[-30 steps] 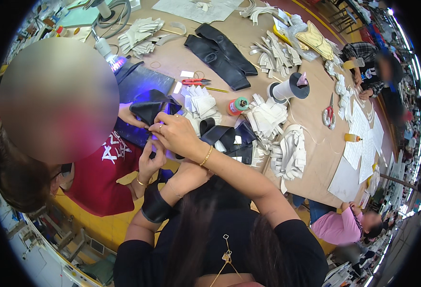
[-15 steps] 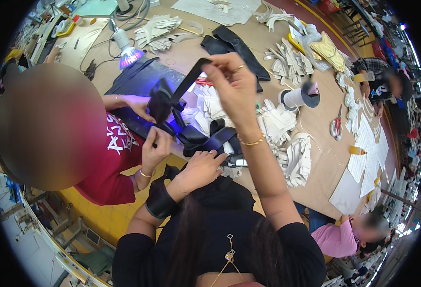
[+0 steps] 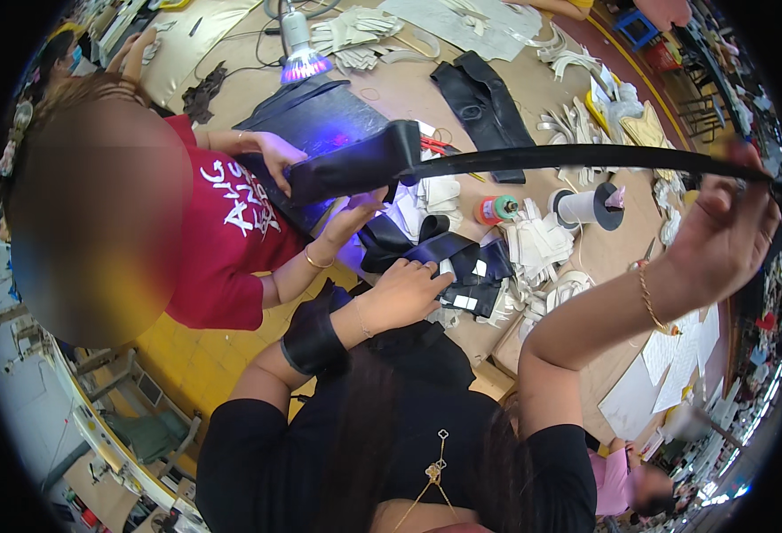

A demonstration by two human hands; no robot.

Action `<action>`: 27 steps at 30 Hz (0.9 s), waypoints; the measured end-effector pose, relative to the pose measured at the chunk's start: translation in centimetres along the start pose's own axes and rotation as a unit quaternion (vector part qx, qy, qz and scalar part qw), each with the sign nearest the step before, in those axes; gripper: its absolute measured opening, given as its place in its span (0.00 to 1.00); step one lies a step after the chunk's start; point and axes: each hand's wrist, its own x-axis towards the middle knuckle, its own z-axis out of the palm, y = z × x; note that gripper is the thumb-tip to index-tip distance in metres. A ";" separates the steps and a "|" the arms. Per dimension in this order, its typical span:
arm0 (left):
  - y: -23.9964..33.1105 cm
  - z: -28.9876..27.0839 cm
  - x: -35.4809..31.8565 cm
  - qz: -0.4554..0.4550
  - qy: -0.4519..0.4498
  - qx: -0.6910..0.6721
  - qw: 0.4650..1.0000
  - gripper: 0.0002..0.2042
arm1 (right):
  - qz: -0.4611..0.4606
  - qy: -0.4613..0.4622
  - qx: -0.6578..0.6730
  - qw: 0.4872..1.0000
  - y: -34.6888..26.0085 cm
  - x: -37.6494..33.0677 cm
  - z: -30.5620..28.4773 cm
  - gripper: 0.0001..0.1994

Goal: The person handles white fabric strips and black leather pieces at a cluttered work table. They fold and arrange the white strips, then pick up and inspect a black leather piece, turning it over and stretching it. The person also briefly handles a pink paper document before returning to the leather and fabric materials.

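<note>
My right hand (image 3: 730,233) is raised far to the right, its fingers closed on the end of a long black leather strip (image 3: 577,157). The strip stretches left to a wider black leather piece (image 3: 355,163), which a co-worker in a red shirt holds with one hand (image 3: 277,160); the co-worker's other hand (image 3: 353,219) is just under it. My left hand (image 3: 400,298) lies flat, fingers apart, on a heap of black leather strips (image 3: 435,250) at the table edge. Around my left forearm sits a black leather band (image 3: 313,333).
A lit lamp (image 3: 304,55) stands at the back. White strip bundles (image 3: 533,242), a green-capped bottle (image 3: 495,210), a thread spool (image 3: 577,209), red-handled pliers (image 3: 440,147) and black leather panels (image 3: 480,111) lie on the brown table. Other people are at the far edges.
My right hand has swung far to the right, drawing the black strip out straight. The co-worker's black piece is now stretched flat. My left hand stays on the heap.
</note>
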 end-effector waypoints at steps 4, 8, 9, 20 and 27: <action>0.1 -0.2 0.2 0.004 0.005 -0.007 1.000 0.23 | -0.025 0.030 -0.035 0.999 -1.5 0.2 -2.0 0.09; 0.0 -0.8 0.3 0.004 0.046 -0.024 0.999 0.23 | -0.021 0.058 -0.096 0.993 -3.9 0.6 -4.5 0.11; -0.2 -0.8 0.3 0.000 0.049 -0.029 0.998 0.23 | -0.020 0.066 -0.119 0.990 -4.6 0.6 -5.0 0.11; 0.7 0.6 5.3 0.085 -0.009 0.005 0.996 0.19 | 0.140 -0.194 -0.368 0.898 -3.4 -1.7 0.8 0.13; 0.7 1.1 8.7 0.133 -0.081 -0.083 0.984 0.18 | 0.227 -0.313 -0.081 0.918 1.7 -8.9 9.6 0.09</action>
